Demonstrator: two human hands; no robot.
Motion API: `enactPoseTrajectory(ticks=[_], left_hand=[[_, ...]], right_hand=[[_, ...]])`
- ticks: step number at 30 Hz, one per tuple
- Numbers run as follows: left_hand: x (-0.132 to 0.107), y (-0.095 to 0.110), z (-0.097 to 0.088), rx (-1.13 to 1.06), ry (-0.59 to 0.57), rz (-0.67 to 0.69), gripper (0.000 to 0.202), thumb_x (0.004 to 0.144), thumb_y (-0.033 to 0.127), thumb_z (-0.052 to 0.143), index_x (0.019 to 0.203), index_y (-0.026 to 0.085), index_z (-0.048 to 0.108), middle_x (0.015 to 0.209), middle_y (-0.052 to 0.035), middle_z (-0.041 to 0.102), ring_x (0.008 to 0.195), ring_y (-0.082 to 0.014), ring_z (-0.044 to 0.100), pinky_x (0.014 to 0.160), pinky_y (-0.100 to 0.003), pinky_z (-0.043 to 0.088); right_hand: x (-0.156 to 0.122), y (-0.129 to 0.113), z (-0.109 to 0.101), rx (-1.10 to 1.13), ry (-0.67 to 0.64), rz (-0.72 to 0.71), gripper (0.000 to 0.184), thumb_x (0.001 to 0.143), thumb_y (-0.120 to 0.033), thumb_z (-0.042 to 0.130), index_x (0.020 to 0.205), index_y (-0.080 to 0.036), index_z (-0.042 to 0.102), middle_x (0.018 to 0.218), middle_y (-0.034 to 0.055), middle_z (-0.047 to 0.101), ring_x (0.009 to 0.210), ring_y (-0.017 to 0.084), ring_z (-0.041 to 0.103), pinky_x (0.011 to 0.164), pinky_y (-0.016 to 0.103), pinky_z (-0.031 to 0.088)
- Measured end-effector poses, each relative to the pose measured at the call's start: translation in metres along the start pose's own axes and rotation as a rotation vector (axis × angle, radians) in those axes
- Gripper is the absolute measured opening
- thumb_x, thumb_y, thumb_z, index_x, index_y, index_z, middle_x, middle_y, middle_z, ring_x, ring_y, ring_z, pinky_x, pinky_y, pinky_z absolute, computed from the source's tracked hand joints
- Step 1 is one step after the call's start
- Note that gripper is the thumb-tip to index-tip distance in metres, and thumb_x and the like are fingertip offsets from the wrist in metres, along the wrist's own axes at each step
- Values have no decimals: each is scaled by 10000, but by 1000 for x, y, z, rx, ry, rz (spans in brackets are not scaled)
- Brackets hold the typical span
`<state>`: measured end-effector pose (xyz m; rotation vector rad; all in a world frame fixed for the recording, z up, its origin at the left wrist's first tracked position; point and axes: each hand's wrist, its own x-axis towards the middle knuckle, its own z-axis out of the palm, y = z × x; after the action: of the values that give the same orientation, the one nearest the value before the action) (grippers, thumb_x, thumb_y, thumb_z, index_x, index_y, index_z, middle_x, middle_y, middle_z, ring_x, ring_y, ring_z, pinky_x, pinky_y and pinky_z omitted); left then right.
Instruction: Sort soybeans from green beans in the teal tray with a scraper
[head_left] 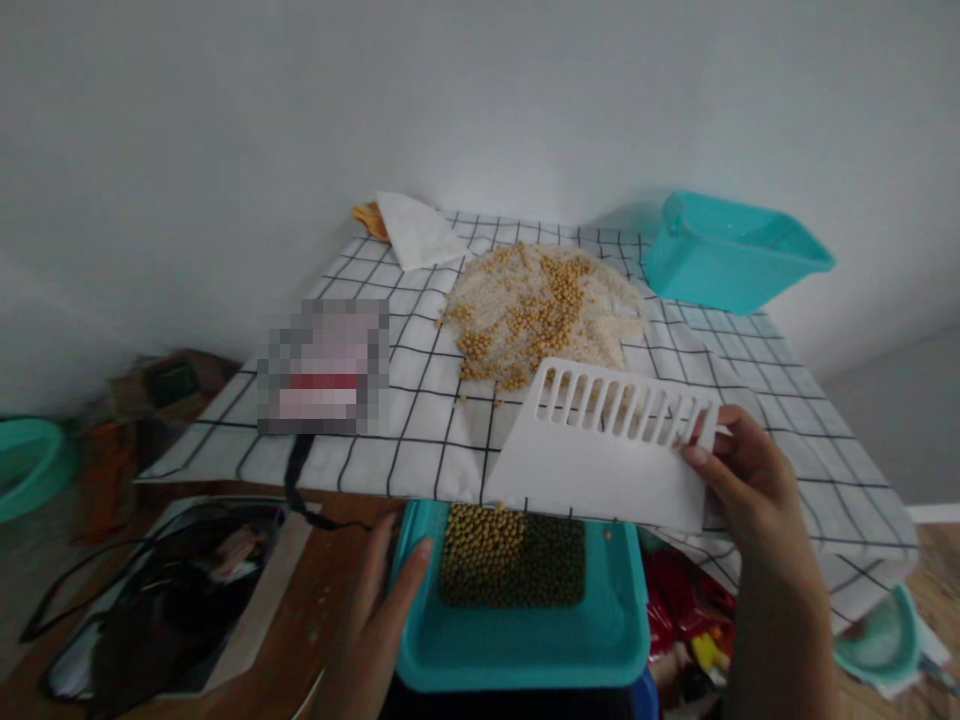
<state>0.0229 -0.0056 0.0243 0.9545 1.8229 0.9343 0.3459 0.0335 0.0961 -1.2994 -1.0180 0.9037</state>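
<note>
My right hand pinches the right end of a white slotted plastic plate, thumb on its face. The plate lies tilted along the table's front edge, its slots toward a spread of yellow soybeans on a beige cloth. Below the edge, my left hand grips the left rim of a teal plastic basin, with its thumb on top and its other fingers partly hidden. Inside the basin, yellow soybeans lie beside darker green beans.
A checked cloth covers the table. A second teal bin stands back right against the wall; a white paper lies back left. A blurred-out item sits at the left edge. A black bag is lower left.
</note>
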Motion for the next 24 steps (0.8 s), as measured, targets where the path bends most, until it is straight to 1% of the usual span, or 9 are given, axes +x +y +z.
enactPoseTrajectory(ticks=[3,5,8,11,13,17,19,22,24], left_hand=[[2,-2,-1,-8,-23,-32,596,860,596,563,1352,259,539,1509,-95,570,1470,-308,417,1233,-442,291],[2,0,-1,-19,-16,-39,600,853,589,573,1347,252,541,1501,-103,577,1463,-321,426,1232,-458,292],[-1,6,1,-44,11,-5,555,868,555,561,1334,254,546,1486,-95,592,1462,-311,430,1226,-446,310],[-2,9,2,-44,-2,8,522,865,537,571,1305,256,558,1445,-95,627,1453,-311,444,1212,-439,339],[-2,9,1,-34,-1,-2,533,862,535,573,1314,254,549,1452,-102,620,1455,-318,439,1224,-458,307],[-1,6,0,-7,-11,-21,608,871,543,555,1405,258,491,1537,-107,537,1462,-325,427,1238,-476,262],[-1,3,-1,9,-12,-17,628,877,557,541,1427,261,478,1532,-104,544,1457,-320,435,1237,-467,268],[0,-4,0,45,14,68,605,888,572,509,1402,254,508,1508,-99,570,1460,-307,433,1240,-442,269],[1,-10,0,73,20,114,577,894,574,506,1376,259,535,1497,-95,584,1446,-307,455,1231,-450,295]], right_hand=[[1,0,2,40,62,-44,272,747,-321,841,913,-268,632,756,-8,698,618,164,618,525,245,466],[3,0,5,64,110,-75,249,758,-319,827,908,-270,635,794,-4,702,629,167,624,539,254,472],[7,1,9,57,153,-88,242,759,-314,825,895,-267,629,794,-9,695,607,155,613,548,250,469],[9,1,11,14,154,-46,242,775,-320,815,909,-268,620,727,-28,665,521,130,552,494,233,424],[9,1,11,-3,149,-27,252,773,-327,817,910,-268,613,704,-35,650,508,129,542,484,231,415],[8,1,10,-13,137,-44,262,766,-331,824,915,-267,619,701,-38,646,528,132,564,517,240,451],[7,1,9,-3,126,-58,269,765,-334,827,921,-270,618,739,-30,673,561,141,597,545,248,475],[6,1,8,-28,99,-43,263,781,-338,820,934,-272,616,771,-18,695,604,156,634,558,251,485],[7,2,7,-67,86,-14,248,800,-338,806,952,-271,621,756,-18,692,595,151,629,550,242,482]])
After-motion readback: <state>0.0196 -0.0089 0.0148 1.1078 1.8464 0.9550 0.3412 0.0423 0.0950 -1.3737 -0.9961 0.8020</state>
